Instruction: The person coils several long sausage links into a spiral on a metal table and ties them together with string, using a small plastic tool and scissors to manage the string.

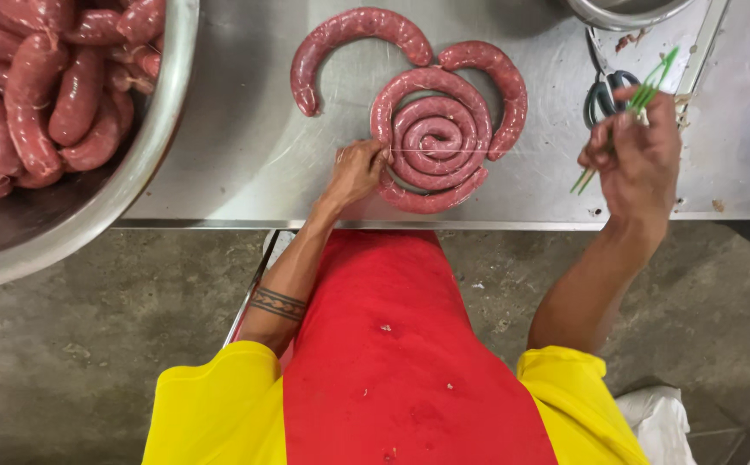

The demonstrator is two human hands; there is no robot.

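A long raw red sausage lies coiled in a spiral on the steel table, with its loose end curving away to the upper left. My left hand presses against the coil's left edge, fingers closed on the end of a thin skewer that crosses the spiral. My right hand is raised to the right of the coil, closed around a bunch of thin green skewers.
A large steel bowl full of sausage links sits at the left, overhanging the table's front edge. Scissors lie behind my right hand. Another steel bowl rim shows at the top. Concrete floor lies below.
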